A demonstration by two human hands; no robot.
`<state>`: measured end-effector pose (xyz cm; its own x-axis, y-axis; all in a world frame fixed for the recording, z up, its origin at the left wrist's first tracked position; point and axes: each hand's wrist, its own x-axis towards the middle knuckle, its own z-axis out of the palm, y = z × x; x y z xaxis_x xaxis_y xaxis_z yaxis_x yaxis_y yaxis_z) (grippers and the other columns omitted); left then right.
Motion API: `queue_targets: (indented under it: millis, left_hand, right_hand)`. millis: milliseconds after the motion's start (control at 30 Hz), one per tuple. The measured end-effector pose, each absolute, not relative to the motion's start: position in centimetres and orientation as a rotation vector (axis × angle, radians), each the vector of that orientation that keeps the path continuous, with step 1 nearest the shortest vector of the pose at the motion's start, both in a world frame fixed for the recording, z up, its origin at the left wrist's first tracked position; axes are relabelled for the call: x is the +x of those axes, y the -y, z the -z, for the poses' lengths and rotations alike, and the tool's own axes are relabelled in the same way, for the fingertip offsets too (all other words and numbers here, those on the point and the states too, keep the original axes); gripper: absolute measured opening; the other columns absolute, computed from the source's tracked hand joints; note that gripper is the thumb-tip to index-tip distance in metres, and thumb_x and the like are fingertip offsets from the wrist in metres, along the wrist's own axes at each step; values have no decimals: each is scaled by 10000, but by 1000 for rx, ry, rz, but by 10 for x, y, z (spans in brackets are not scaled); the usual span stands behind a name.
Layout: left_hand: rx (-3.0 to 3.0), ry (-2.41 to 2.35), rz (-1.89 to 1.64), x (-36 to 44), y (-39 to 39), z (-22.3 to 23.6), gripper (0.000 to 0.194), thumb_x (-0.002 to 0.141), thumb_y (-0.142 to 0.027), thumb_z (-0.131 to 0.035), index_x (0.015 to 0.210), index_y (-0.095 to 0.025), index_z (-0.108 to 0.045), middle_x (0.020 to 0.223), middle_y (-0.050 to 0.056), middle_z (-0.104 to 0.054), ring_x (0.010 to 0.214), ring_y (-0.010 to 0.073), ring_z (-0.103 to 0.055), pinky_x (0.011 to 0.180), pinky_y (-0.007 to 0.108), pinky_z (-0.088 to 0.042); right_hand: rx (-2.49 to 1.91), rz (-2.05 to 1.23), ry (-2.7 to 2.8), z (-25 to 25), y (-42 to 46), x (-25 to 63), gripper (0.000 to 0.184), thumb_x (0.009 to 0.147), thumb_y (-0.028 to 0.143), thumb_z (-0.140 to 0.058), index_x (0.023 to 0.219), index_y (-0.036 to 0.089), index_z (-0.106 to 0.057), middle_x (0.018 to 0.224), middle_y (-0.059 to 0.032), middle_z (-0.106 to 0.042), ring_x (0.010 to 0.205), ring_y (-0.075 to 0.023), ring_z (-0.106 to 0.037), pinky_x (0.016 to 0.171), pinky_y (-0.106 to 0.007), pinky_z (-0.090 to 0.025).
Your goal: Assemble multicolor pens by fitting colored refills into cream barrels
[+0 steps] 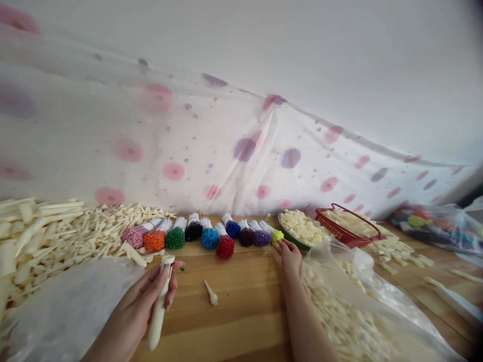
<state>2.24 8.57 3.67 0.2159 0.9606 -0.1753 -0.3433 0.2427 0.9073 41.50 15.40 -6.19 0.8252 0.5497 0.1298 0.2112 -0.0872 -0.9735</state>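
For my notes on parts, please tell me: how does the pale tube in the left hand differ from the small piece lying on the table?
The pale tube is longer and thicker; the small piece is short and narrows to a point. The pale tube is held in the left hand, while the small piece lies loose on the wooden table. Both look cream.

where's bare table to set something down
Bare wood lies between the left hand and right hand, below the coloured bundles, with one small cream piece on it. Crowded: the cream pile at left; the plastic bag and red basket at right.
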Motion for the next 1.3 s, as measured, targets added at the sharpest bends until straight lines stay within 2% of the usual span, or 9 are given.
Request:
queue_targets:
  millis: [433, 567, 667, 733, 767, 867, 967, 1167, 1300]
  left_hand:
    - [900, -966, -1106, 26, -83, -42, 398, 655, -493, -733, 952, -231, -697, 668, -25, -606, 614, 130, -493, 602, 187, -466]
    - [952, -939, -1094, 25, -84, -39, 382, 708, -476, -699, 1004, -235, -683, 689, -20, -608, 648, 136, -510, 644, 203, -447]
    - [1051, -925, -1022, 23, -82, -41, 381, 758, -454, -660, 1071, -237, -656, 709, -17, -609, 677, 139, -519, 666, 212, -419]
    - [1137, -923, -986, 22, -79, -46, 382, 776, -439, -643, 1098, -233, -643, 698, -21, -597, 675, 142, -513, 676, 219, -404]
    - [1173, -926, -982, 21, -78, -50, 380, 777, -432, -643, 1098, -228, -644, 680, -25, -584, 672, 144, -509, 679, 223, -400]
    - [1187, -956, -1049, 22, -74, -60, 390, 722, -425, -690, 1047, -211, -665, 629, -39, -544, 626, 146, -482, 634, 231, -390]
    - [1078, -1016, -1191, 24, -72, -65, 421, 651, -450, -730, 983, -197, -673, 633, -39, -546, 586, 141, -462, 566, 229, -373]
    - [1217, -1134, -1121, 25, -73, -64, 283, 630, -444, -736, 707, -189, -642, 540, -46, -527, 499, 124, -445, 476, 213, -349]
    - [1284, -1164, -1045, 25, -75, -58, 222, 647, -371, -731, 655, -194, -598, 512, -61, -502, 459, 104, -417, 421, 194, -306]
  right_hand:
    - [-1810, -315, 484, 47, -146, 414, 258, 891, 292, -547, 1108, 153, -562, 1100, -66, -595, 910, -198, -610, 765, -386, -521]
    - [-1841, -235, 419, 28, -135, 398, 266, 904, 305, -523, 1133, 172, -546, 1130, -74, -579, 926, -196, -599, 782, -393, -511]
    - [-1759, -257, 509, 2, -123, 372, 303, 931, 369, -449, 1119, 144, -527, 999, -68, -615, 800, -171, -624, 707, -357, -525]
    - [-1665, -312, 657, -21, -111, 346, 403, 951, 448, -306, 1026, 128, -539, 808, -63, -631, 698, -171, -633, 668, -322, -530]
    - [-1615, -349, 744, -33, -103, 332, 425, 928, 500, -321, 955, 144, -552, 721, -43, -623, 659, -173, -632, 652, -307, -529]
    - [-1432, -567, 1199, -65, -76, 285, 377, 821, 555, -511, 747, 188, -552, 568, -2, -603, 556, -162, -597, 583, -271, -496]
    - [-1250, -829, 1581, -80, -57, 247, 343, 865, 502, -476, 724, 194, -531, 590, -15, -635, 552, -142, -582, 557, -248, -465]
    - [-1213, -946, 1721, -66, -57, 216, 297, 899, 416, -457, 716, 189, -508, 602, -15, -636, 545, -122, -549, 541, -227, -423]
    - [-1151, -1048, 1663, -57, -62, 209, 295, 880, 434, -487, 740, 177, -521, 595, -13, -623, 537, -116, -540, 539, -231, -421]
